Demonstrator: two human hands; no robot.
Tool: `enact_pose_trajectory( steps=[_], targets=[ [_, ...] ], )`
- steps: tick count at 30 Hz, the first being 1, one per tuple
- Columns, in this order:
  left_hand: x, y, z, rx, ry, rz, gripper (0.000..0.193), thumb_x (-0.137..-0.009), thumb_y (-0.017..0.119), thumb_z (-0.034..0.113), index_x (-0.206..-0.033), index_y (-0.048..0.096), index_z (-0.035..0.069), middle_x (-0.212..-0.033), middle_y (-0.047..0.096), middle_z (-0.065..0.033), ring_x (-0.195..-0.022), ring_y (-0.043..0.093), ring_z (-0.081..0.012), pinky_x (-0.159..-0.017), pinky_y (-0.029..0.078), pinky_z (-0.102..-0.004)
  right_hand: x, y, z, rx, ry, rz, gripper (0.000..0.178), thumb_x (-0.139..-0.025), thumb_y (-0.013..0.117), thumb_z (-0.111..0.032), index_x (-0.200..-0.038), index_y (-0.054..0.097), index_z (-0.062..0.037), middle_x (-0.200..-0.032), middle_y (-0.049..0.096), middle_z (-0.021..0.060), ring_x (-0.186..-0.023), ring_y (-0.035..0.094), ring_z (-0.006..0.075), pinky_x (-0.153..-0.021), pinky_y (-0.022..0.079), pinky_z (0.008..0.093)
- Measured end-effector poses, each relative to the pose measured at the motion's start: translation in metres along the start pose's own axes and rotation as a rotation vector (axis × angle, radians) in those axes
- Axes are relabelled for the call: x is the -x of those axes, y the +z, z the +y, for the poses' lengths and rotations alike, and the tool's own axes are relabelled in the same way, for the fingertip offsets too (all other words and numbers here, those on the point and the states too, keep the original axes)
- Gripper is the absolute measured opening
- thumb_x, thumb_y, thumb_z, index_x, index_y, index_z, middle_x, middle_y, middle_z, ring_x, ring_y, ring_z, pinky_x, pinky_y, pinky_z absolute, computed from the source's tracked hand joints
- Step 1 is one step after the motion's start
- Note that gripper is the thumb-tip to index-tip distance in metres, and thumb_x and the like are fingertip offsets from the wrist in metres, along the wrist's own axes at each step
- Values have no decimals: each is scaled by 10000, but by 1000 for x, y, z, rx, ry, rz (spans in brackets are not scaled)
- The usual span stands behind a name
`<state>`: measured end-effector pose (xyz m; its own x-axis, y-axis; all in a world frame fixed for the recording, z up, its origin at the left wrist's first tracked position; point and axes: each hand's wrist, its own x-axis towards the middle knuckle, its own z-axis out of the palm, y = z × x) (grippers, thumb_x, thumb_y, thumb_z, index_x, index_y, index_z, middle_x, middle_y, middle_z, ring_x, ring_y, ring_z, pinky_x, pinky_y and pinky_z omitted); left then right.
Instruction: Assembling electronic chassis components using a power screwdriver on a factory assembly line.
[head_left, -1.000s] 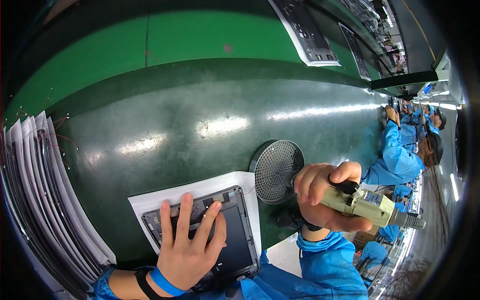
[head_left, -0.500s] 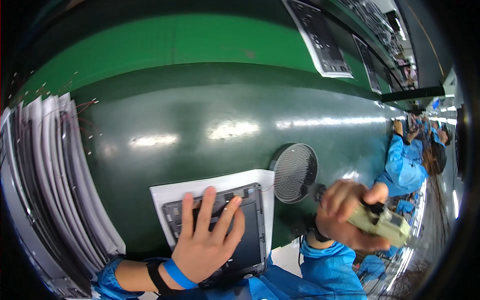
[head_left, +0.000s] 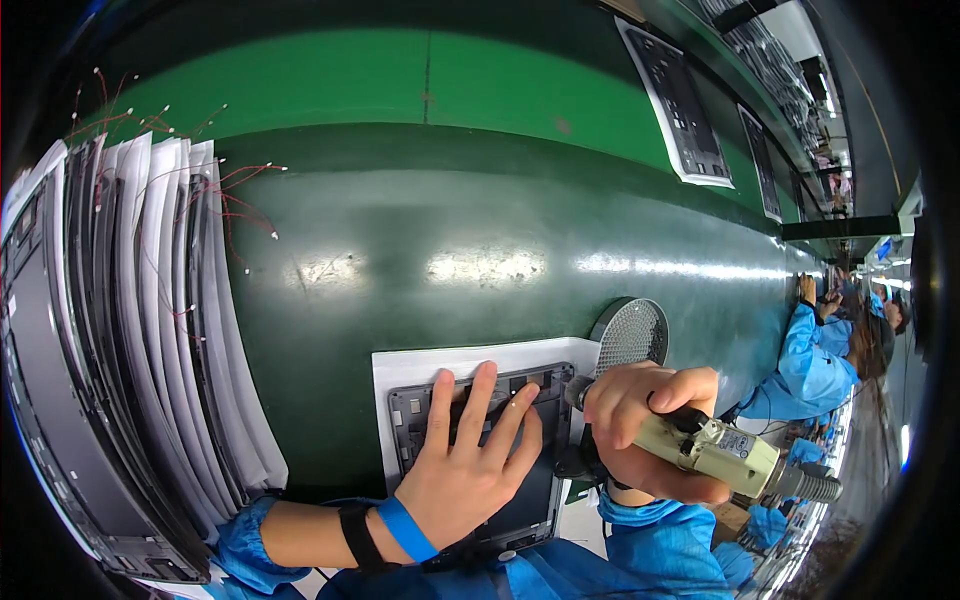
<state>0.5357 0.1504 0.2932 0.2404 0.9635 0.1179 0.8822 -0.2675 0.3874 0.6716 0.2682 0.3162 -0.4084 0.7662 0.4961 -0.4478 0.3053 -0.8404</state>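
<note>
My left hand (head_left: 462, 490) lies with spread fingers across the top part of a dark tablet-like casing (head_left: 545, 475). The casing rests on a white sheet (head_left: 384, 385) at the near edge of the bench. My right hand (head_left: 625, 410) is wrapped around a pale green electric screwdriver (head_left: 735, 450), thumb near its black lever. Its dark nose points left, close to the casing's upper right corner; the bit's tip cannot be made out. Just beyond my right hand sits a round dish (head_left: 635, 328) with a dimpled grey inside, partly covered by that hand.
A tall row of dark casings with white sheets between them (head_left: 165, 330) stands at the left, thin red wires (head_left: 235, 180) sticking out. On the far green strip lie more casings (head_left: 680, 105) on white sheets. A co-worker's blue sleeve (head_left: 785, 370) shows at the right.
My right hand has brought the screwdriver leftward, nearer the casing's upper right corner. My left hand stays spread on the casing. The whole view has shifted, with the bench appearing farther right.
</note>
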Motion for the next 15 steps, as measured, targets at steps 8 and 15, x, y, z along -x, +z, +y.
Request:
enact_pose_trajectory(
  steps=[8,15],
  targets=[
    [-1,5,1,18,-14,55,282,-795,582,263,-1022,639,108,-1313,550,-81,-1263,442,-434,-1043,283,-656,3,0,-2,16,40,-4,810,-743,582,-752,-1006,454,4,-596,541,41,-462,521,159,-469,464,305],
    [-4,-1,5,10,-14,12,362,-772,645,305,-1071,631,102,-1331,533,-78,-1281,415,-437,-1045,279,-658,2,-2,0,12,37,5,838,-695,607,-779,-921,477,18,-588,542,46,-469,522,158,-468,470,307]
  ],
)
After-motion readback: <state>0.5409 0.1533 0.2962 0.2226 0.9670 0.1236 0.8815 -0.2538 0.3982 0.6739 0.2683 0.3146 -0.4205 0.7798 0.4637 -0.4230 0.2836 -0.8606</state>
